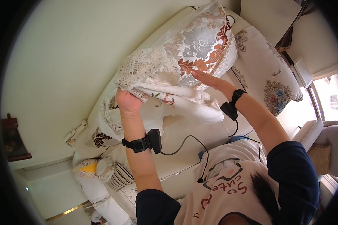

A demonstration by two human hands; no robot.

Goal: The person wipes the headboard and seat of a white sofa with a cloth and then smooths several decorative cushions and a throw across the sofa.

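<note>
My left hand (128,101) is closed on the edge of a cream crochet lace cloth (142,66), its fingers partly hidden by the fabric. The lace lies over the near part of a large cushion (200,45) with silver and rust-coloured leaf patterns and a beaded trim. Below the lace hang folds of a white cloth (186,107) with embroidered flowers. My right hand (207,78) lies flat with its fingers extended, over the patterned cushion's side, and holds nothing. Both wrists wear black straps with wired boxes.
A cream sofa (183,135) runs beneath the cloths, against a pale wall. A flower-patterned cover (266,64) lies at the right. Striped and patterned cushions (119,175) are at the lower left. A wall hanging (15,137) is at the far left, and windows are at the right.
</note>
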